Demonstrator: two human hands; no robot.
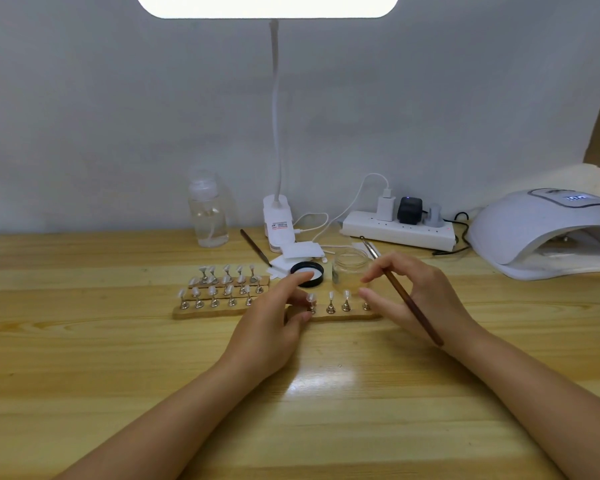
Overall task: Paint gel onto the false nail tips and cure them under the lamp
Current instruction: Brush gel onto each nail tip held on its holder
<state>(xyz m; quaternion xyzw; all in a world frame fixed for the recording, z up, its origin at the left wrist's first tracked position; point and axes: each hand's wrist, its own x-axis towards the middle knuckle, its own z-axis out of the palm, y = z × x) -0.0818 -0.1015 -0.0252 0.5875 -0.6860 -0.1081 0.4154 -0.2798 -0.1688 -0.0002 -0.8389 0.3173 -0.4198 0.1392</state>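
Brown wood makes the long thin brush (407,299) that the right hand (420,299) pinches with curled fingers. The left hand (274,320) pinches the end of a small wooden strip (340,317), where clear false nail tips (330,295) stand on little metal pegs. Just behind sit a small clear glass jar (350,270) and its round black lid (307,273). More wooden strips of nail tips (219,289) lie to the left. Far right on the yellow wooden worktop (118,358) sits the white domed curing lamp (548,233).

bright overhead lamp (267,5) (slight blur)
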